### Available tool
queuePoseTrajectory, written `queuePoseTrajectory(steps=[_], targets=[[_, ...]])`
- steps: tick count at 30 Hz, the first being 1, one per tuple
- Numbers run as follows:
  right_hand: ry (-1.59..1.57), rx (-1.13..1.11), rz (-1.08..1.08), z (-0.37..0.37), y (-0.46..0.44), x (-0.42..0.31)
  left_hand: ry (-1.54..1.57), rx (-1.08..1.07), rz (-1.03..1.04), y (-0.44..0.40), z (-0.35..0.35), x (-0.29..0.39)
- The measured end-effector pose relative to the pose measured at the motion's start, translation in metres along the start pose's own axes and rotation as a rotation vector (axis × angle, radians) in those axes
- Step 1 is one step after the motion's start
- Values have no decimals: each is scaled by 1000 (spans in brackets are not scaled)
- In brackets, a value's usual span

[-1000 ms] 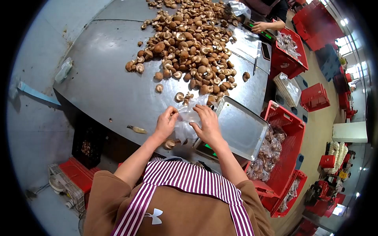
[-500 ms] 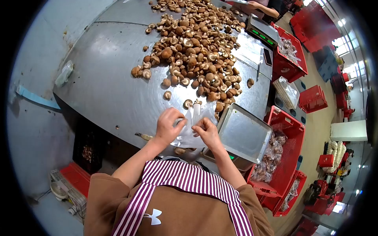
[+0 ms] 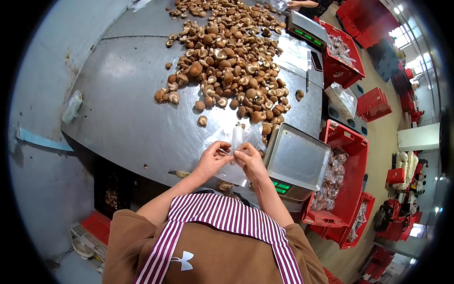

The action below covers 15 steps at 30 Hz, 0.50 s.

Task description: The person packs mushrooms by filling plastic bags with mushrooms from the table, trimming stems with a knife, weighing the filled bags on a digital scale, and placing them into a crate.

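Observation:
My left hand (image 3: 213, 162) and my right hand (image 3: 251, 163) are close together over the near edge of the metal table, both closed in a pinch on a thin clear plastic bag (image 3: 235, 176). The bag hangs limp and partly spread below the fingers. Just beyond my fingertips stands a whitish tube-like piece (image 3: 237, 135); whether it is rolled plastic I cannot tell. A large heap of brown shiitake mushrooms (image 3: 229, 61) covers the table ahead, and one loose mushroom (image 3: 202, 121) lies on the near side of it.
Right of my hands is a scale with a metal tray (image 3: 301, 156). A red crate (image 3: 352, 165) holds bagged mushrooms (image 3: 331, 182). Farther off are another scale (image 3: 307, 29), a phone (image 3: 316, 61), a pen (image 3: 307, 80) and a co-worker's hand (image 3: 294, 4).
My hands have come closer together, the left moving right toward the right hand. The bag between them has shifted. The co-worker's hand at the far end has moved, and the whole view has tilted slightly.

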State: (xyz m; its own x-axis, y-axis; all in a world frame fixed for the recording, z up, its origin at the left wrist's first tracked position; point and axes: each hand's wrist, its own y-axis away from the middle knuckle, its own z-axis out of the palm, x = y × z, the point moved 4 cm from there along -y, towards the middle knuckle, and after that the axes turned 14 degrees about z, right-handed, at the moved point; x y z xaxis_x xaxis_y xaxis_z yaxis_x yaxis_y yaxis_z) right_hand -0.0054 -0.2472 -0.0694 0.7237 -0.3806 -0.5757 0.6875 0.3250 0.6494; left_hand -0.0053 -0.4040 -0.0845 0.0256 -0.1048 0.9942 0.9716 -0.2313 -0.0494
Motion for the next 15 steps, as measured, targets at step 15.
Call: queuePoseTrajectory(steps=[15], targets=[[6,-8,112,30,-26,15,-13,-7,27,-1,-33,7]])
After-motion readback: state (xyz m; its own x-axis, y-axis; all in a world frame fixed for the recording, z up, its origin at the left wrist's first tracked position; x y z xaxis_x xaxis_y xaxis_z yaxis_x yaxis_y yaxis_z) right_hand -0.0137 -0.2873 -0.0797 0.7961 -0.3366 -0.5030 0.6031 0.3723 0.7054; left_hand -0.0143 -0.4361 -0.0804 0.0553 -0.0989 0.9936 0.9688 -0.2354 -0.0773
